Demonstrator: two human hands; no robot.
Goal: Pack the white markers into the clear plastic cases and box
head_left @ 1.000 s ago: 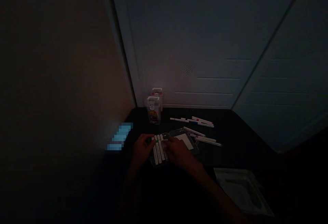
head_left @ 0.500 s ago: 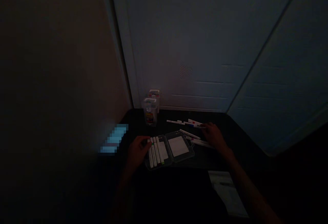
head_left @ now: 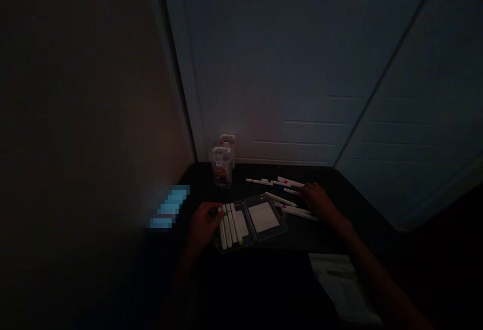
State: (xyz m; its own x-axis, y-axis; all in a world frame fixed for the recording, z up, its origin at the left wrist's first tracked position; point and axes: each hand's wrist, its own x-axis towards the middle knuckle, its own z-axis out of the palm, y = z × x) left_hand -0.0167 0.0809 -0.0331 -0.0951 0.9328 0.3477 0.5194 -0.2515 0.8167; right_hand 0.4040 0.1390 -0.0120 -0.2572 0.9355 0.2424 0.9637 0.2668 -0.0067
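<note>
A clear plastic case (head_left: 255,236) lies open on the dark table. Several white markers (head_left: 231,225) stand side by side in its left half. My left hand (head_left: 204,223) curls round the left edge of the case, its thumb and fingers against the outermost marker. To the right of the case, several loose white markers (head_left: 300,213) are scattered. My right hand (head_left: 317,200) reaches over them, fingers closed at the right end of a blue-banded white marker (head_left: 290,190). Dim light partly hides those fingertips.
Two clear plastic containers (head_left: 222,169) with coloured labels stand at the back left of the table (head_left: 354,209). A pale wall (head_left: 271,58) rises behind it. Below the table's front edge, a whitish packet (head_left: 339,284) lies near my right forearm.
The blue-banded marker has shifted slightly toward me, apart from the red-banded ones behind it, with my right hand moving along a little. My left hand stays at the case.
</note>
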